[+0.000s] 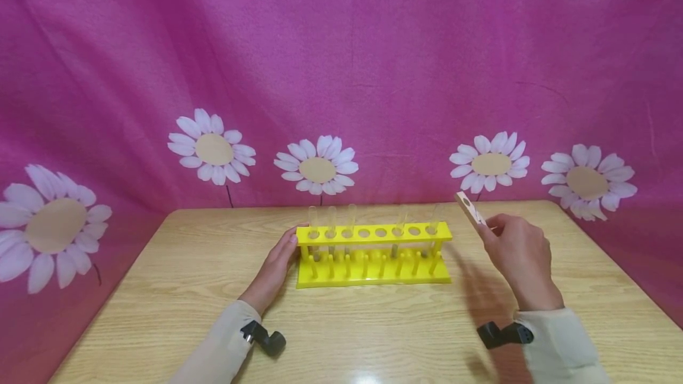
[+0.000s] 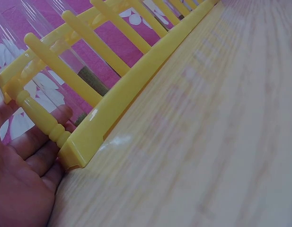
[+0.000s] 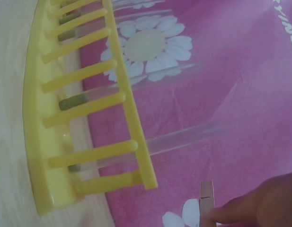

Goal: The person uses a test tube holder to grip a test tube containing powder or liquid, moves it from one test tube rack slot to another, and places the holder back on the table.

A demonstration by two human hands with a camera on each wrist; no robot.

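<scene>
A yellow test tube rack point(image 1: 373, 280) stands on the table, with several clear test tubes point(image 1: 352, 214) upright in its holes. Three tubes are at its left end and two towards its right; dark matter point(image 2: 91, 79) lies in their bottoms. My left hand point(image 1: 274, 265) grips the rack's left end, fingers behind the end post point(image 2: 39, 116) and thumb up by the top bar. To the right of the rack and raised above the table, my right hand point(image 1: 520, 256) pinches a wooden test tube holder point(image 1: 469, 209). Its tip, with a round opening, points up and left, apart from the tubes.
The wood-grain table point(image 1: 203, 277) reaches back to a pink cloth point(image 1: 373, 76) printed with white daisies. Pegs point(image 1: 365, 265) stand along the rack's front base. A black wrist camera point(image 1: 264, 338) sits on the left sleeve and another point(image 1: 504, 335) on the right.
</scene>
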